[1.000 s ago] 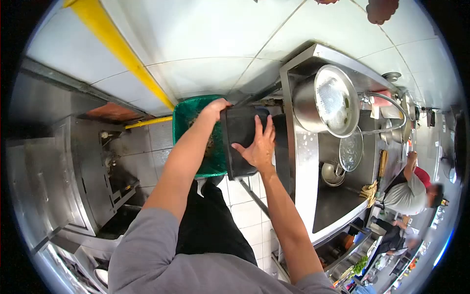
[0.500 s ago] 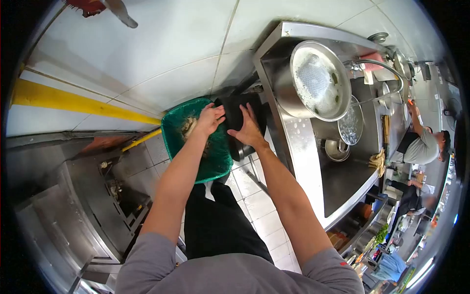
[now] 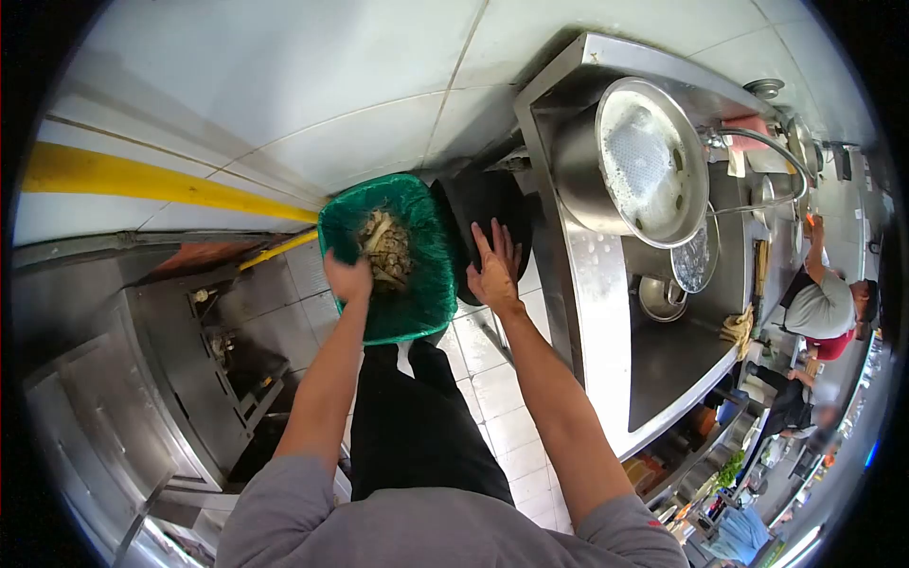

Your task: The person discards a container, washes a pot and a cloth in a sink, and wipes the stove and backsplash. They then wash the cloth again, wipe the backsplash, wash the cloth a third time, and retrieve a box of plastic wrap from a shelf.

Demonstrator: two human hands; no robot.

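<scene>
A bin lined with a green bag (image 3: 431, 237) stands on the floor between my arms, with brownish food scraps (image 3: 385, 251) inside. My left hand (image 3: 348, 277), blurred by motion, is at the bin's left rim. My right hand (image 3: 496, 265) rests with spread fingers on a black lid-like object (image 3: 488, 204) beside the bin's right side. Whether that object is attached to the bin cannot be made out.
A steel sink counter (image 3: 601, 312) on the right bears a big pot (image 3: 653, 161) of foamy water, and a small pot (image 3: 661, 298) sits in the basin. A yellow pipe (image 3: 170, 189) runs along the left. Other people (image 3: 824, 303) work at the far right.
My left hand has moved from the black object to the bin's left rim, uncovering the scraps. My right hand stays on the black object. The view has shifted slightly.
</scene>
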